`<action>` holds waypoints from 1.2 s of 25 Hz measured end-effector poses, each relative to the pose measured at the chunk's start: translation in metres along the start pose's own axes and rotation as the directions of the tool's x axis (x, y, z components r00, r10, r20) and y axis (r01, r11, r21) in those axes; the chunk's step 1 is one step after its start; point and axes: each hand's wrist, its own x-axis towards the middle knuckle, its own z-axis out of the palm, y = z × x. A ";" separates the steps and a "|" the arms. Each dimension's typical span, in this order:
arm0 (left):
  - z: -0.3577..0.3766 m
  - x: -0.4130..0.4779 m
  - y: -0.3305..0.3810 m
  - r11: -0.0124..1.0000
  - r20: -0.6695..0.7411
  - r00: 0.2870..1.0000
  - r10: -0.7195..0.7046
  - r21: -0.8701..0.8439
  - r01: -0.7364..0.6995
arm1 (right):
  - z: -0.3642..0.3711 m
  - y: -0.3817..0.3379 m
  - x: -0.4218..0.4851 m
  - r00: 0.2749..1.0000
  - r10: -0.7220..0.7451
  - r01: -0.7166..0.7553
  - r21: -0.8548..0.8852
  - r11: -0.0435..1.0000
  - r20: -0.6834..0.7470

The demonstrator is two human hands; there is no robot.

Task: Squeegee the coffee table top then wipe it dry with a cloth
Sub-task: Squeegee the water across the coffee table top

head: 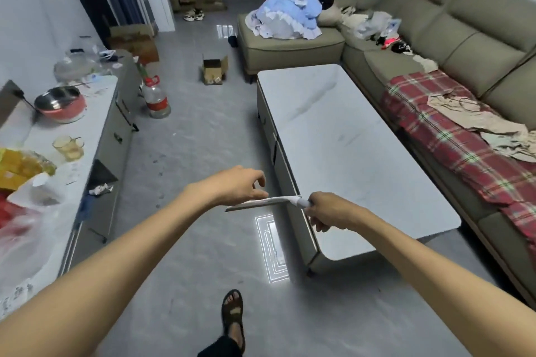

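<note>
Squeegee (275, 202) looks light and stiff (blade edge probably floppy), held in the air off the table's (348, 139) near edge; right hand (330, 211) grips its white handle (298, 200), the sensible hold, left hand (240, 185) curls by the blade (246, 206), contact unclear

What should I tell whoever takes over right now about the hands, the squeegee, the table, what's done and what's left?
Right hand grips the squeegee by its white handle.
Left hand is at the blade with fingers loosely curled; whether it touches is unclear.
The squeegee is in the air beside the near left edge of the coffee table top, not on it.
Done: nothing evident; the top shows faint smudges.
Left: squeegee the top, then wipe it dry. No wiping cloth is clearly in view.
</note>
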 end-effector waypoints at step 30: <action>-0.426 0.816 -0.196 0.924 0.339 0.890 0.306 0.119 -0.364 | -0.464 -0.050 0.657 0.847 0.526 -0.363 0.643 0.674 -0.073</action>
